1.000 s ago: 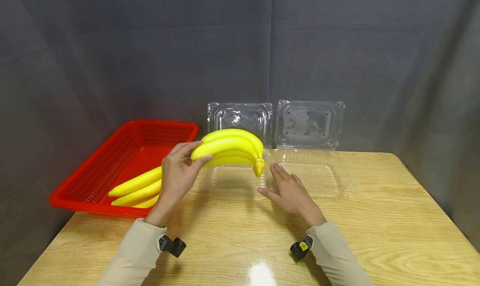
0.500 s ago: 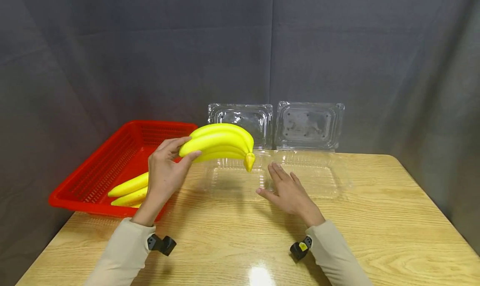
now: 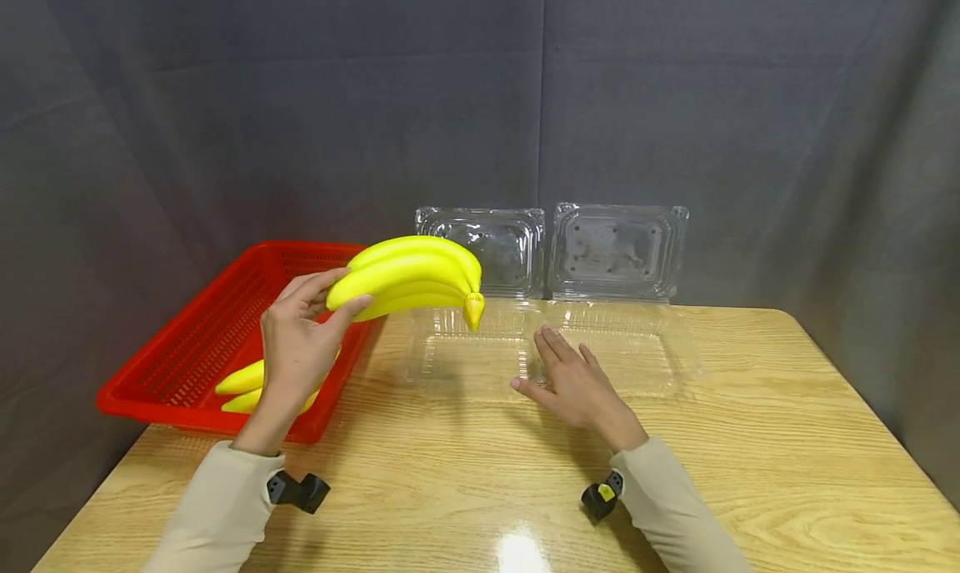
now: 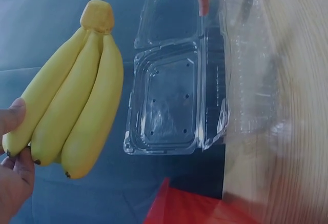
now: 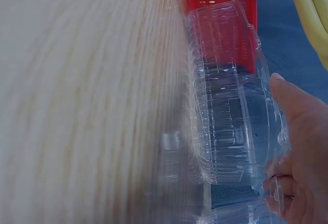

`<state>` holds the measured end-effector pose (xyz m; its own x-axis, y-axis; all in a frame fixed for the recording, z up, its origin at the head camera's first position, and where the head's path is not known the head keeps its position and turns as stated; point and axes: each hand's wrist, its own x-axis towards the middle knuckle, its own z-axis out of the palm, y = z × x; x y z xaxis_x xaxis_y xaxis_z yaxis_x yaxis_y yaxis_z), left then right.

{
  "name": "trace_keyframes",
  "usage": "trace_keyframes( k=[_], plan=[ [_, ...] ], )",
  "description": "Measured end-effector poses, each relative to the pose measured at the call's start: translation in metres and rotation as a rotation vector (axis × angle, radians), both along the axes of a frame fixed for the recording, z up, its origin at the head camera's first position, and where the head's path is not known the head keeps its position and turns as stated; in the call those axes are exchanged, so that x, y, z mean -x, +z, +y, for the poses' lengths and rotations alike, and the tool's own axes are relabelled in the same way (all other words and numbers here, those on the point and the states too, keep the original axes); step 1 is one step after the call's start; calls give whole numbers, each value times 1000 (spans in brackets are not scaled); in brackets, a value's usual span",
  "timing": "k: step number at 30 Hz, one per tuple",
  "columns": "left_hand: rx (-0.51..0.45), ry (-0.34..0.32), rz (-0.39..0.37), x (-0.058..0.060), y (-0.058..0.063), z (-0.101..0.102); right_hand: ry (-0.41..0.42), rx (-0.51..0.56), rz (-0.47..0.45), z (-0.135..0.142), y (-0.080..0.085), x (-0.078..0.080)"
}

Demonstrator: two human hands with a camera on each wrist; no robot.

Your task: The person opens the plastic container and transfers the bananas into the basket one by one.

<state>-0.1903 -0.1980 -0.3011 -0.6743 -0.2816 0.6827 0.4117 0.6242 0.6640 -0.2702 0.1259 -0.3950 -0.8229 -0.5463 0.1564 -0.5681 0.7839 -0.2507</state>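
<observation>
A bunch of yellow bananas [image 3: 408, 274] is held up by my left hand [image 3: 298, 339], which pinches it by the tips between thumb and fingers. Its stem end points right in the head view and up in the left wrist view [image 4: 97, 18]. Two clear plastic clamshell boxes stand side by side with lids raised: the left box [image 3: 468, 381] and the right box [image 3: 637, 373]. My right hand [image 3: 581, 387] is flat with straight fingers at the adjoining rims of the boxes. In the right wrist view its thumb [image 5: 287, 93] lies along a box rim.
A red plastic basket [image 3: 187, 306] stands at the left of the wooden table [image 3: 787, 456], with more bananas [image 3: 242, 381] inside, partly behind my left hand. A dark grey curtain [image 3: 480, 89] hangs behind the upright lids.
My left hand has moved left and slightly up with the bananas, from in front of the left box toward the basket. The right hand has stayed almost where it was.
</observation>
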Motion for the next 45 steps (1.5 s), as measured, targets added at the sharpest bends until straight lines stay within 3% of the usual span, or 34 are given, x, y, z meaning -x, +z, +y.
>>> trace_keyframes(
  k=[10,26,45],
  plan=[
    [-19,42,63,-4,8,-14,0,12,-22,2,0,0],
    [-17,151,73,-7,8,-46,-5,13,-6,5,-1,-2],
    [-53,278,-18,-8,1,-76,-4,29,15,4,-4,-3]
  ],
)
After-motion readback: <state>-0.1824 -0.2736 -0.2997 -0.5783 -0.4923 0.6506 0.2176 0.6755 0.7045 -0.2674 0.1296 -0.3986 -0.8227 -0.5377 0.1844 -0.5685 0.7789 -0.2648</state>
